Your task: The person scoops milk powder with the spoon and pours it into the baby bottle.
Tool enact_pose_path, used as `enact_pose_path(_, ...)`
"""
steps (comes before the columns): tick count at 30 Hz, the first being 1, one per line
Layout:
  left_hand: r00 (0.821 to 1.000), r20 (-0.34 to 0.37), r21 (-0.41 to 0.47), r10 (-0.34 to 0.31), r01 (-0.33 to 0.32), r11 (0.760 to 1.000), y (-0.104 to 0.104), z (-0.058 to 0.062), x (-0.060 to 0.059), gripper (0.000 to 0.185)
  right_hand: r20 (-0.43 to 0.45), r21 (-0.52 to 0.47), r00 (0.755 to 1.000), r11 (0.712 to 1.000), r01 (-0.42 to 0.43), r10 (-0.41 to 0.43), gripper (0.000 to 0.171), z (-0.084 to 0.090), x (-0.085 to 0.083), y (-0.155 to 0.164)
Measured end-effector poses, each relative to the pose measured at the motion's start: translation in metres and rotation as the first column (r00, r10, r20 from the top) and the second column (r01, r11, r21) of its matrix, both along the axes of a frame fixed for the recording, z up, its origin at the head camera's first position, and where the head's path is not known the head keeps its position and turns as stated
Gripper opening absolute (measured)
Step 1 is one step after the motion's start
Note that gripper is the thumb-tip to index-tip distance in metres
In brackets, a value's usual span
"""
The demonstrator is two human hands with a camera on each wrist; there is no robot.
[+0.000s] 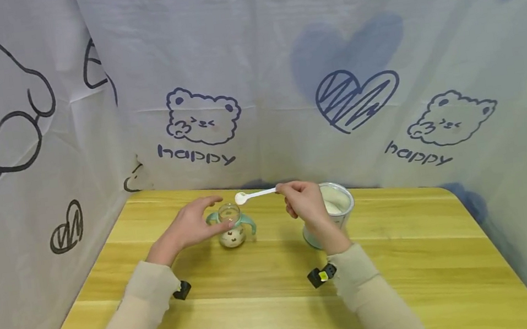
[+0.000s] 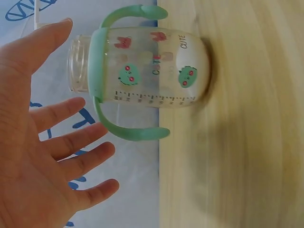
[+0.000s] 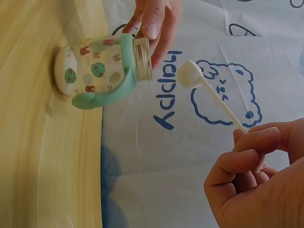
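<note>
A clear baby bottle point(image 1: 232, 239) with mint-green side handles and printed cartoon figures stands uncapped and upright on the table, with white contents at its bottom. Beside its neck, my left hand point(image 1: 193, 225) has its thumb and fingers spread; in the left wrist view the fingers point(image 2: 88, 159) are straight and grip nothing. My right hand point(image 1: 306, 203) pinches the end of the long handle of a white measuring scoop point(image 1: 259, 193). White powder fills the scoop's round bowl point(image 3: 190, 75), which is just above and to the right of the bottle's open mouth.
An opened can point(image 1: 350, 206) of white powder stands behind my right wrist, partly hidden by it. The wooden table point(image 1: 244, 322) ends at a printed cloth point(image 1: 269, 130) hanging along the back and sides.
</note>
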State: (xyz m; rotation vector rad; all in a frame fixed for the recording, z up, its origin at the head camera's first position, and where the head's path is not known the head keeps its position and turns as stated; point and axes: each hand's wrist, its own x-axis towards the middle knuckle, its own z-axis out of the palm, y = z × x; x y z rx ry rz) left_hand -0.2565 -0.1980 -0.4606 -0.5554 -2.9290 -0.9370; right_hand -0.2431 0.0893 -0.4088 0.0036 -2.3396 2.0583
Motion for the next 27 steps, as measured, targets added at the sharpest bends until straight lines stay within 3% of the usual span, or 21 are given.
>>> enact_pose_path(13, 1.0, 0.028, 0.024, -0.004, 0.004, 1.0, -0.002, -0.016, -0.003, 0.088, -0.006, 0.032, 1.0, 0.999, -0.024, 0.024, 0.022, -0.008, 0.003, -0.016)
enact_pose_path(27, 0.998, 0.067, 0.034, 0.02, -0.023, 0.999, 0.002, -0.018, -0.001, 0.088, -0.063, 0.071, 0.996, 0.996, -0.054, 0.059, 0.024, -0.01, 0.004, -0.019)
